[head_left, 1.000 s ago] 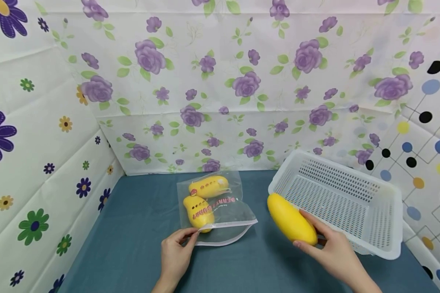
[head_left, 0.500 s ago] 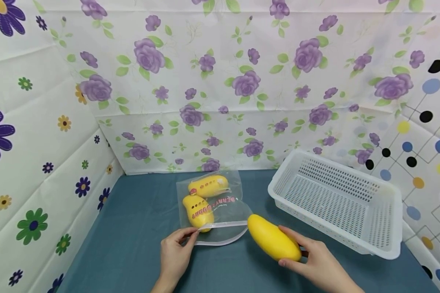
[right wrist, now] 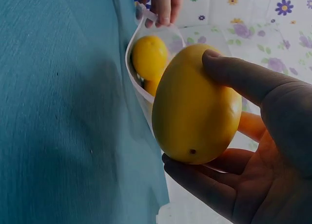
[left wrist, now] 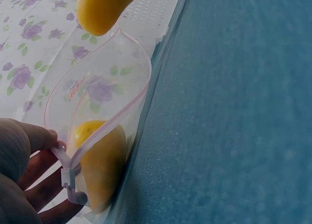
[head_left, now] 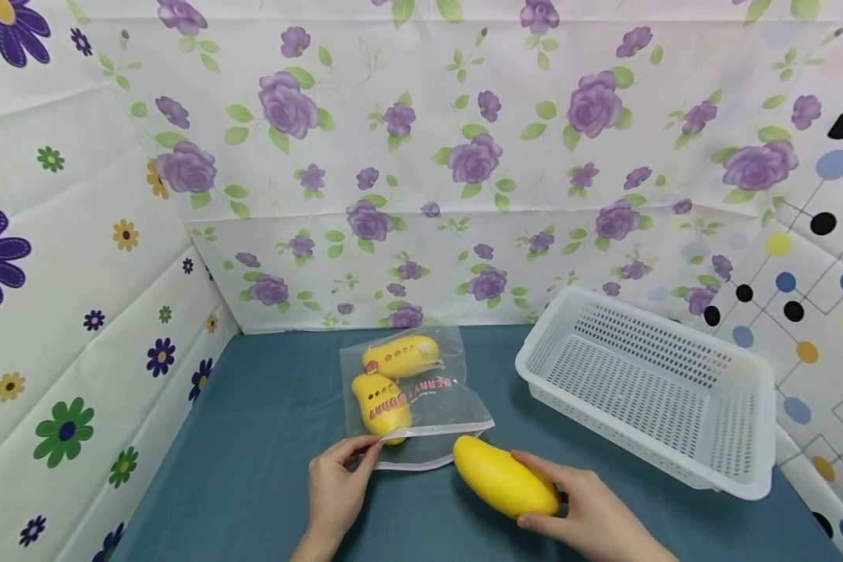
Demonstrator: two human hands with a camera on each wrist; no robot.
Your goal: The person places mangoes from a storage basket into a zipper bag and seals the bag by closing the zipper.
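My left hand (head_left: pixel 339 488) pinches the left corner of a clear zip bag (head_left: pixel 449 402) with pink lettering, beside its white slider (left wrist: pixel 68 177). The bag lies on the table with its mouth spread open toward me. Inside are two yellow mangoes, one at the back (head_left: pixel 402 356) and one nearer the mouth (head_left: pixel 382 407). My right hand (head_left: pixel 583 503) grips another yellow mango (head_left: pixel 506 478), thumb on one side and fingers on the other. Its far tip is right at the bag's mouth, outside it. In the right wrist view, a small dark stem spot (right wrist: pixel 193 151) shows on its near end.
A white perforated plastic basket (head_left: pixel 632 443) stands at the right, behind my right hand. Blue cloth (head_left: pixel 253 437) covers the table. Flower-patterned sheets (head_left: pixel 421 156) hang at the back and left, a dotted one (head_left: pixel 815 328) at the right.
My right hand has carried its mango left and toward me, from in front of the basket to the bag's mouth. The left hand has stayed on the bag's corner.
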